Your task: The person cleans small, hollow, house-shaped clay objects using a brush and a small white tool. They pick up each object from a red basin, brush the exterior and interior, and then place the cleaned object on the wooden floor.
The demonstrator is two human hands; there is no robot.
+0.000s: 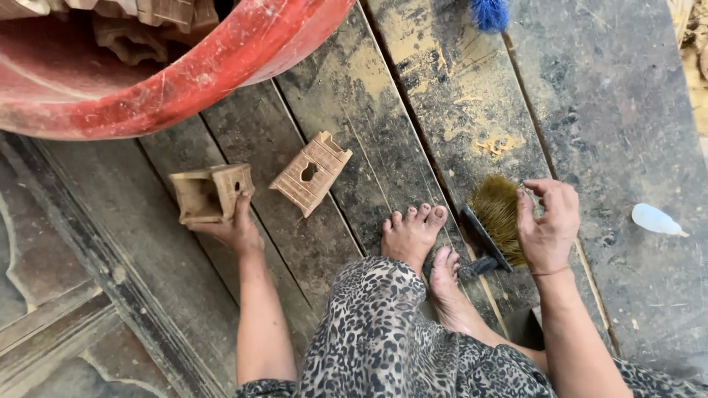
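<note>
- Two bare hands out over dark, dusty wooden planks (346, 96), seen from the head camera; person seated, legs in leopard-print cloth (383, 339), bare feet (413, 232) on the boards.
- Left hand (234, 228): arm stretched forward and to the left, fingers closed on the near edge of a small carved wooden box (210, 193), which lies on its side on the planks, open end facing left.
- Second carved wooden block (311, 172) with a cut-out hole lies just beside it, untouched, tilted diagonally.
- Right hand (549, 225): wrist bent, fingers loosely curled, tips resting on the bristles of a black-handled brush (495, 221); firm grip or not, cannot tell.
- Brush handle sits against the toes.
- Red tub (221, 55) top left, carved pieces inside.
- Small white plastic bottle (655, 220) far right; blue bristles (489, 13) at top edge.
</note>
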